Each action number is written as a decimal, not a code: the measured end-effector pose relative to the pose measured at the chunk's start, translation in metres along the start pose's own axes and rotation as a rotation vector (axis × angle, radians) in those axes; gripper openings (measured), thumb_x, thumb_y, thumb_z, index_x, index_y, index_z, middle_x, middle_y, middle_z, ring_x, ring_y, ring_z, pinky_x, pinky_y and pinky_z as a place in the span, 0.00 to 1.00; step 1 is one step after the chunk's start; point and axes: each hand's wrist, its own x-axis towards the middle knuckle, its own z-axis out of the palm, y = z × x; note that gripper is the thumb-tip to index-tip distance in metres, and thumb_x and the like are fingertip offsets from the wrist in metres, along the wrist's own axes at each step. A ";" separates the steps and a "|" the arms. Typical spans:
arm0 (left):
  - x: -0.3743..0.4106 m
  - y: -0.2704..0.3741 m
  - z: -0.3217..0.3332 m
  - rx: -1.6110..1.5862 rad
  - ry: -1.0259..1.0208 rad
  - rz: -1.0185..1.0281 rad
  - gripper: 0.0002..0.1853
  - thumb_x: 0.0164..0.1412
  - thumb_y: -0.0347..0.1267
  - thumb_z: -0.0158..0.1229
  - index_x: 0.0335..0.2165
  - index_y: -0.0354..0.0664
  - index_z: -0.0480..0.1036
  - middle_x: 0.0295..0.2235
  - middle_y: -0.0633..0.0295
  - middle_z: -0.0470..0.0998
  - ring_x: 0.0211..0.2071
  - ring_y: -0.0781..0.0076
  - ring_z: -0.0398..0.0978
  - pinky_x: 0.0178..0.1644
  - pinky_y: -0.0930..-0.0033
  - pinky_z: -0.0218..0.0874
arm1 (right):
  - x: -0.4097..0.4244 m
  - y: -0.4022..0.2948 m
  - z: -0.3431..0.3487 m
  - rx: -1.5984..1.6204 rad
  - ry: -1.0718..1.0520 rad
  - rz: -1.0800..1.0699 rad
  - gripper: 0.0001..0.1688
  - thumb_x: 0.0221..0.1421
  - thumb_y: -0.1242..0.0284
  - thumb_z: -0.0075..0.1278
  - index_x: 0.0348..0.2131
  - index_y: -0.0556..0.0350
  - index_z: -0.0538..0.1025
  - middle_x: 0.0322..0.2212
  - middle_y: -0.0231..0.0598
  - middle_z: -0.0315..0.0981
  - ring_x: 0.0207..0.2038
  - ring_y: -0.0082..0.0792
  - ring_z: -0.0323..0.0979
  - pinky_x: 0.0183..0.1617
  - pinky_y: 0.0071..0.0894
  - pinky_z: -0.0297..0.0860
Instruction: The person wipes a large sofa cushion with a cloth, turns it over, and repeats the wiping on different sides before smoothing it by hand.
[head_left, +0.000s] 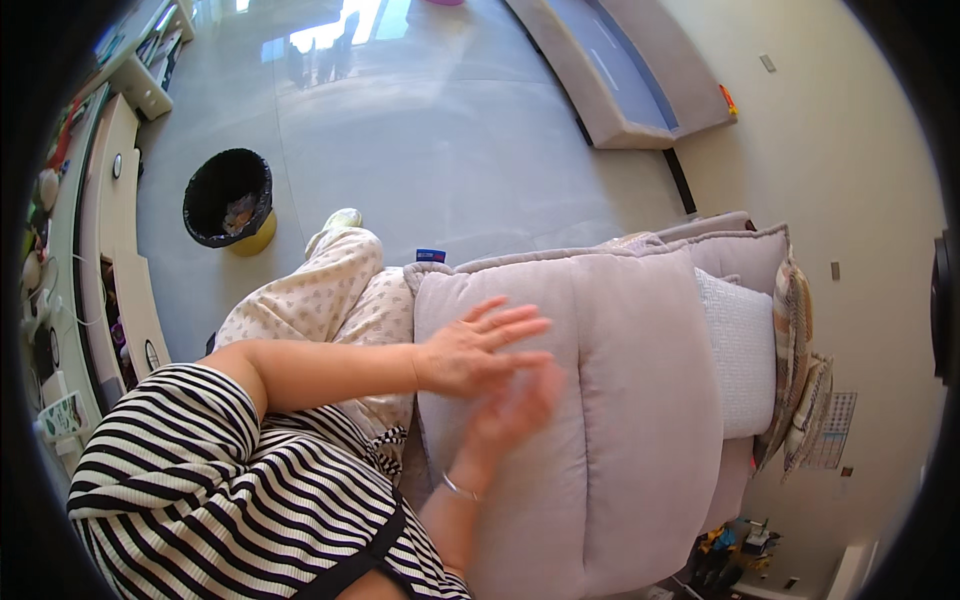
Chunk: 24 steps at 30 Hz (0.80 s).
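Observation:
My left hand (484, 352) reaches in from the left, palm down, its fingers spread. Close against it, partly behind its fingers, is my right hand (517, 416), blurred by motion. A thin bangle (460, 487) circles my right wrist. I see no object in my left hand; blur hides how the right fingers are set. Both hands are above a thick, pinkish-grey padded cushion (645, 420) with a stitched seam down its middle. A small blue label (430, 256) sticks out at its piped edge. Whether either hand touches the cushion, I cannot tell.
A white textured pillow (739, 360) and patterned cushions (793, 315) lean toward the wall. On the tiled floor (420, 157) stands a yellow bin (255, 238) with a black liner and some rubbish. A low cabinet (120, 195) runs along the left; another upholstered seat (637, 135) is farther off.

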 end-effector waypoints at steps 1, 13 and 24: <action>-0.021 -0.023 0.023 0.059 -0.133 -0.079 0.28 0.61 0.40 0.55 0.60 0.55 0.65 0.65 0.57 0.57 0.67 0.57 0.51 0.68 0.46 0.39 | -0.008 -0.004 0.029 -0.223 -0.264 -0.039 0.26 0.62 0.64 0.46 0.57 0.53 0.67 0.60 0.48 0.59 0.64 0.46 0.56 0.63 0.53 0.56; -0.031 -0.061 0.008 0.156 0.020 -0.350 0.33 0.60 0.36 0.56 0.62 0.54 0.59 0.65 0.50 0.53 0.65 0.50 0.53 0.66 0.45 0.43 | 0.012 -0.038 0.022 0.184 0.020 -0.152 0.26 0.58 0.71 0.48 0.55 0.60 0.70 0.59 0.55 0.59 0.61 0.53 0.58 0.64 0.52 0.55; 0.054 0.008 -0.026 -0.078 0.345 0.025 0.33 0.54 0.32 0.59 0.60 0.47 0.64 0.64 0.50 0.57 0.65 0.50 0.54 0.66 0.46 0.45 | 0.029 -0.007 -0.057 0.204 0.298 0.108 0.27 0.57 0.74 0.50 0.56 0.62 0.68 0.58 0.55 0.60 0.59 0.55 0.60 0.62 0.51 0.58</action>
